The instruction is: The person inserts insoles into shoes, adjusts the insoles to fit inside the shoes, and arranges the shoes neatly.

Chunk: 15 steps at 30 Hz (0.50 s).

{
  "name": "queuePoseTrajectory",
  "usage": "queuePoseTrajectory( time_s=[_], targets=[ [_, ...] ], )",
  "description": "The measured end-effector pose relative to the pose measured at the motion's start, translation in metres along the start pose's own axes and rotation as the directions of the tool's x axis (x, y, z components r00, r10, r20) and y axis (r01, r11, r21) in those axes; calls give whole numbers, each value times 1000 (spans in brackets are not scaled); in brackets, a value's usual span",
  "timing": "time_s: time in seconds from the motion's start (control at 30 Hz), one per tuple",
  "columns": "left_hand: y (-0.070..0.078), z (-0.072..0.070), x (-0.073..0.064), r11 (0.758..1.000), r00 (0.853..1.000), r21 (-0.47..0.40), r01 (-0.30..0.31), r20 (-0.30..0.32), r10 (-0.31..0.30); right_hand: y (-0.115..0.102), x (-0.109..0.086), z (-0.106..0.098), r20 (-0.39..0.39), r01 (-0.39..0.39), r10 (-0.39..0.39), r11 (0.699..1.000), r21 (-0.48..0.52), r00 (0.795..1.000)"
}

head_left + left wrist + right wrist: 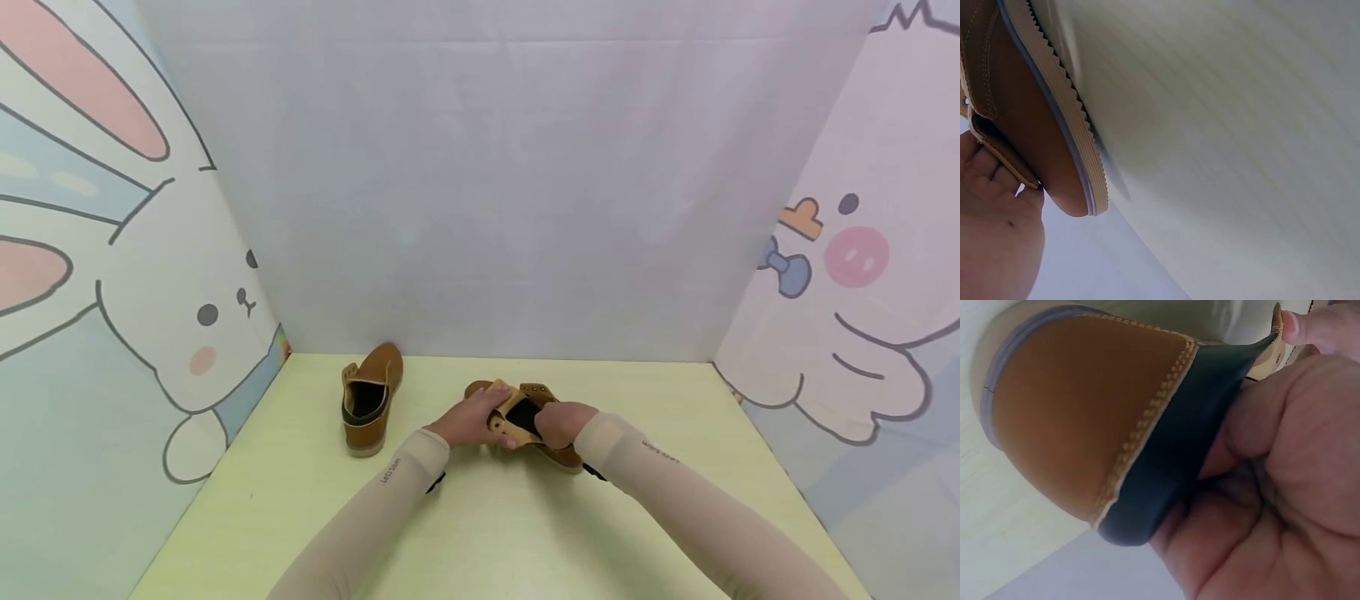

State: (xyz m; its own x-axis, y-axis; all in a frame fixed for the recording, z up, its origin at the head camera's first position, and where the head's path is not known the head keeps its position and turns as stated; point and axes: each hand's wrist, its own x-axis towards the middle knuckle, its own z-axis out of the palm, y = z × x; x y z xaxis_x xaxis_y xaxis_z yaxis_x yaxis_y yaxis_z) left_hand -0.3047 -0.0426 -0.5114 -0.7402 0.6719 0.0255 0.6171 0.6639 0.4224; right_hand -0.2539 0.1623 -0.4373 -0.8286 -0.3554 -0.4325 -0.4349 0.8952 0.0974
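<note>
A brown lace-up shoe (566, 460) with a dark lining and no laces is between both hands, its heel toward the right. My left hand (474, 419) grips the shoe's tan tongue (509, 400) near the toe, fingers behind it and thumb on the near side. In the left wrist view, the fingers (988, 165) wrap the flap beside the ridged sole (1072, 106). Bent at the heel opening, my right hand (564, 422) reaches into the shoe past its dark padded collar (1163, 440). Its fingertips are hidden inside; I cannot tell what they hold.
A second brown shoe (370, 417) stands upright on the left of the pale yellow table (480, 533), toe toward the back. A plain pale curtain (480, 183) hangs behind the table, with cartoon panels on the left and right sides.
</note>
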Motion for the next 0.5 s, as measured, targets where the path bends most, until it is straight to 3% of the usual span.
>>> queuePoseTrajectory(
  time_s=[0.33, 0.5],
  targets=[
    [-4, 6, -2, 1000, 1000, -1, 9, -2, -9, -4, 0, 1, 2, -21, 21, 999, 46, 1000],
    [-2, 2, 0, 1000, 1000, 5, 2, -1, -2, -3, -2, -1, 10, -59, 58, 997, 44, 998]
  ],
)
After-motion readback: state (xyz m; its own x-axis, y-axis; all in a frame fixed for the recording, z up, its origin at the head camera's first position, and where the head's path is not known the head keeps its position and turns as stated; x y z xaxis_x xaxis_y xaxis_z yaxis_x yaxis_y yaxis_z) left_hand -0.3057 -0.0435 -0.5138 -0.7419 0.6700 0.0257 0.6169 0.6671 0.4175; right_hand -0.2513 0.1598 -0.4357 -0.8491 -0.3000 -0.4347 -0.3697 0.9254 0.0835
